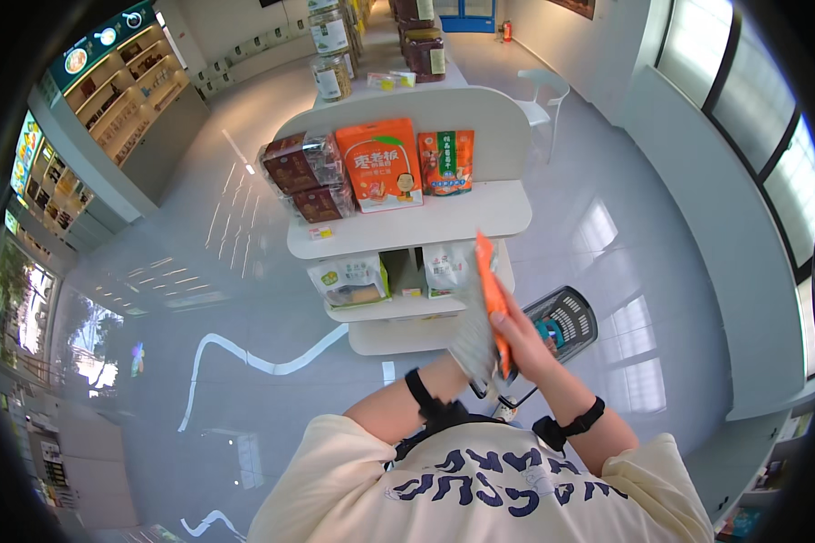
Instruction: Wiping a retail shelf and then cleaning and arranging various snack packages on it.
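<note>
My right hand (526, 343) grips an upright orange packet (492, 302) in front of my chest, seen nearly edge-on. Against its left side is a blurred grey-silver face (474, 339); whether that belongs to the same packet or a second bag cannot be told. My left forearm reaches up to the packet's lower left, but the left hand is hidden behind it. Just beyond my right hand is a dark shopping basket (574, 319) with a teal item (549, 331) inside. Ahead, a white display shelf (407, 227) bears a large orange pouch (380, 166) and a smaller orange pouch (446, 163).
Brown boxed packs (302, 166) are stacked at the shelf's left. White bags (350, 279) stand on the lower tier. Jars (329, 78) line the counter behind. A white chair (543, 88) is beyond at right, windows (754, 88) along the right wall, lit wall shelves (125, 88) at far left.
</note>
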A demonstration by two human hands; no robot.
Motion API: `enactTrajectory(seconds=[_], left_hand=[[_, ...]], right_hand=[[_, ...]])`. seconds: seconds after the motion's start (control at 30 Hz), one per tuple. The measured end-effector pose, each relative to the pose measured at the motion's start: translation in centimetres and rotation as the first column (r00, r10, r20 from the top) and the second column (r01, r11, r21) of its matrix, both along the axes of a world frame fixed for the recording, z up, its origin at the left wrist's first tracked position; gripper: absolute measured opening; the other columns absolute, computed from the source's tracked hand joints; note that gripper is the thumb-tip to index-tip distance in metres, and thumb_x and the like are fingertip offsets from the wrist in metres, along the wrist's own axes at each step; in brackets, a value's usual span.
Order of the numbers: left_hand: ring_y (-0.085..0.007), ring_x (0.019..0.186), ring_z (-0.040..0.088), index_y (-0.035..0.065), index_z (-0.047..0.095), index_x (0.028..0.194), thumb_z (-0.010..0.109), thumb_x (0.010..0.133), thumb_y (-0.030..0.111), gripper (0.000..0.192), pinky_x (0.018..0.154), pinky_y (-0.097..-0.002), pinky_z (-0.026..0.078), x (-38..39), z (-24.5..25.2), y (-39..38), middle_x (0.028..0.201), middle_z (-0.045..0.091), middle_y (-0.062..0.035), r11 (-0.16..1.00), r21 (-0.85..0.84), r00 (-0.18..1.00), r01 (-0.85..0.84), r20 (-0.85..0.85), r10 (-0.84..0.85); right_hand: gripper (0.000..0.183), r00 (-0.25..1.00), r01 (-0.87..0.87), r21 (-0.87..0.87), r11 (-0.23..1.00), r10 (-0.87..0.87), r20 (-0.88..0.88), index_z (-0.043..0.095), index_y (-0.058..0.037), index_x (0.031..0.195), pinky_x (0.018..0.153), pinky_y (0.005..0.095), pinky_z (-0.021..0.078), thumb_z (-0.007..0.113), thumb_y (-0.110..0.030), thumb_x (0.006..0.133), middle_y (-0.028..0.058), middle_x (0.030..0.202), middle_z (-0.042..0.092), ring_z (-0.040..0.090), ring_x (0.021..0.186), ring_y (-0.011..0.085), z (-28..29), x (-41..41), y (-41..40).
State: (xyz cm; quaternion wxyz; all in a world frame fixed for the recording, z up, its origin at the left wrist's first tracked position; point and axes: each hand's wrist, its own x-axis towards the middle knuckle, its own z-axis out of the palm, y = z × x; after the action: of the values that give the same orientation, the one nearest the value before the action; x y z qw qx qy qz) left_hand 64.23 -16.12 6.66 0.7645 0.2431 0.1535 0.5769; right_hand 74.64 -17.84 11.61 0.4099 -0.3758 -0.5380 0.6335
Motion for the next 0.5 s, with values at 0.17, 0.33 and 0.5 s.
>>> enactTrajectory(seconds=[0.17, 0.33, 0.5], left_hand=[[-0.0212, 0.139, 0.026, 0.009, 0.018, 0.149, 0.035, 0.102, 0.027, 0.052, 0.114, -0.0342, 0.022, -2.6, 2.9, 0.7, 0.152, 0.024, -0.0089, 0.984, 0.05, 0.982, -0.171, -0.072, 0.174], [-0.0244, 0.137, 0.028, 0.0043, 0.023, 0.147, 0.039, 0.099, 0.025, 0.054, 0.114, -0.0357, 0.022, -0.8, 1.3, -3.2, 0.148, 0.03, -0.0159, 0.959, 0.223, 0.842, -0.175, -0.47, 0.263], [-0.0219, 0.101, 0.058, 0.0069, 0.051, 0.122, 0.041, 0.098, 0.042, 0.044, 0.087, -0.0355, 0.049, -3.7, -3.5, 2.5, 0.112, 0.058, -0.0096, 0.984, 0.141, 0.927, -0.109, -0.344, 0.152]], right_hand=[[0.07, 0.997, -0.016, 0.006, 1.0, 0.016, -0.072, 0.014, -0.0038, 0.15, 0.114, 0.0333, 0.0106, 0.046, -0.034, 0.096, 0.0107, 0.154, 0.019, 0.014, 0.143, 0.0207, 0.5, -3.3, -2.1], [0.065, 0.936, 0.059, -0.192, 0.98, -0.121, -0.331, 0.022, -0.0095, 0.148, 0.106, 0.0321, 0.0323, 0.045, -0.041, 0.096, 0.0082, 0.142, 0.039, 0.04, 0.127, 0.0182, 1.9, -3.4, 1.6], [0.064, 0.939, -0.016, -0.389, 0.921, -0.12, -0.323, 0.033, -0.0084, 0.142, 0.097, 0.0352, 0.0427, 0.05, -0.044, 0.092, 0.0108, 0.132, 0.049, 0.052, 0.116, 0.021, 1.4, -3.7, -1.4]])
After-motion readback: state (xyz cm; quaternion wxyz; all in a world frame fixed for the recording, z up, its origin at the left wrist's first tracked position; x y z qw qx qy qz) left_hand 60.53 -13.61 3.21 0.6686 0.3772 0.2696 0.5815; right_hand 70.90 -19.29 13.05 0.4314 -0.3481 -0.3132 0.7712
